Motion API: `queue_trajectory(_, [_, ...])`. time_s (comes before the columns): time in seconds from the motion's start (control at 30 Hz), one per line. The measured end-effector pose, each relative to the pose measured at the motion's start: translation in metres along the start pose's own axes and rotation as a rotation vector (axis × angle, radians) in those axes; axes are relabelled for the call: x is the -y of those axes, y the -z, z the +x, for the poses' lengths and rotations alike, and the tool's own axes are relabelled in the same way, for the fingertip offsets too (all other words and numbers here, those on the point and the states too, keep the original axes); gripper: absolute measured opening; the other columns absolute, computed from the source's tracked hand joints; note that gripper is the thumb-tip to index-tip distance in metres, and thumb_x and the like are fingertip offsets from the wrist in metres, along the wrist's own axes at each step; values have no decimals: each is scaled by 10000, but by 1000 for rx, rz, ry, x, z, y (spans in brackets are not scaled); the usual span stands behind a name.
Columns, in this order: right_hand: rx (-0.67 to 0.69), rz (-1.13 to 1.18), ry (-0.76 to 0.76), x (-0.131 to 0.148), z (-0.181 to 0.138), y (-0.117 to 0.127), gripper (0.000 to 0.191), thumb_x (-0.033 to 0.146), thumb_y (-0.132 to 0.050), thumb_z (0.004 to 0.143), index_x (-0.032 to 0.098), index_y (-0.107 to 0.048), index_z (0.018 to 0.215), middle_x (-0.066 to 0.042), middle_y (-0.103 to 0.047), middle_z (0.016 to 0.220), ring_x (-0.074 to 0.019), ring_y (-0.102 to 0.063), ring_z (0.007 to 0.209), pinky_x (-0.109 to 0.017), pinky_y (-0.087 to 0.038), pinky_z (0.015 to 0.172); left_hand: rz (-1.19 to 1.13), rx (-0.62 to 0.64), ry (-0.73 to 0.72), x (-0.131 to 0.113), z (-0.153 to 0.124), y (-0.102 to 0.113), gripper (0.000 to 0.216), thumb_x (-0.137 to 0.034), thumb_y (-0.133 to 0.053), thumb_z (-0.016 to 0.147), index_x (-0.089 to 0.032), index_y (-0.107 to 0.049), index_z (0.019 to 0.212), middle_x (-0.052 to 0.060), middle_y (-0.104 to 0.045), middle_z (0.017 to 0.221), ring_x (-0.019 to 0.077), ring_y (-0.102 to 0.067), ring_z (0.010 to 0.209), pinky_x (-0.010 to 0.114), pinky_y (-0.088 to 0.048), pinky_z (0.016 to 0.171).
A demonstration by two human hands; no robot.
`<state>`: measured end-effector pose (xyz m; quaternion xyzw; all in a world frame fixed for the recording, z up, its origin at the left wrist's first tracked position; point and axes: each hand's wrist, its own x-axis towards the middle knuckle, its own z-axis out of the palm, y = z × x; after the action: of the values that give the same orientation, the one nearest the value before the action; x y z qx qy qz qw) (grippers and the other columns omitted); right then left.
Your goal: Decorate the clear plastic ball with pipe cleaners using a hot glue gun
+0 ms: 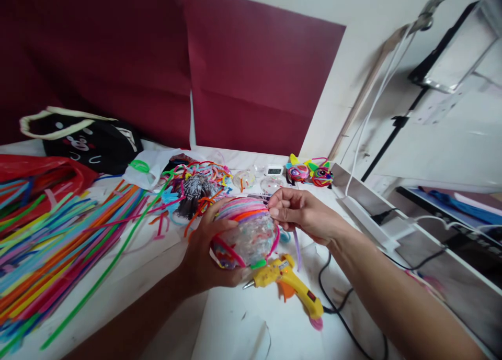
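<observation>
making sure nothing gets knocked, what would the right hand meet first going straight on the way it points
Most likely the ball: the fingers of the right hand point at its upper side, seemingly touching or almost, though depth is unclear. The left hand grips its far side.

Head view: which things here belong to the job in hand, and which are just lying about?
Likely in the job:
- wrapped ball, held in the left hand
- yellow glue gun
- pipe cleaners, like the ball's wrapping

Probably just lying about:
- black bag
- small white display
</observation>
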<state>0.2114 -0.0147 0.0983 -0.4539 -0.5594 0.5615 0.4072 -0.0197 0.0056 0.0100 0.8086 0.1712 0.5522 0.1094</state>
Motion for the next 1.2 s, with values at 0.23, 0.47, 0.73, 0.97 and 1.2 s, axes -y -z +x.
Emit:
queue_trajectory(0.23, [-35,-6,10,6,0,-4,411,382,-904,564,161,-598,726,60,-588,523,-48,-448,442,-179,-292,418,-104,-60,27,-3,3,-1,783,-207,-771,546,-317,-440,1248,116,-481,1420,416,-524,1277,595,-479,998])
queue_trajectory(0.47, [-41,21,21,7,-3,0,410,331,-907,566,175,-585,765,80,-574,523,-41,-425,422,-167,-271,400,-133,-92,32,-3,4,1,843,-214,-799,502,-337,-465,1266,100,-458,1450,434,-523,1267,585,-462,1007])
queue_trajectory(0.73, [-8,30,41,5,-6,0,381,350,-902,580,161,-591,693,78,-532,483,-36,-381,416,-177,-249,401,-127,-130,6,-11,7,1,820,-285,-841,529,-307,-459,1254,84,-547,1260,350,-579,1163,498,-470,981])
queue_trajectory(0.97, [-30,58,11,7,-9,-4,422,422,-907,565,163,-594,678,65,-559,498,-37,-416,420,-170,-276,403,-65,-220,-1,-15,7,2,714,-453,-788,609,-313,-530,1259,48,-503,1108,271,-567,961,413,-535,808])
queue_trajectory(1.2, [-19,127,-8,5,-6,-7,448,457,-905,564,162,-583,661,71,-541,512,-27,-418,418,-165,-280,396,-144,-228,178,-7,-6,2,807,-498,-794,565,-404,-484,1304,68,-448,1171,330,-516,998,504,-537,790])
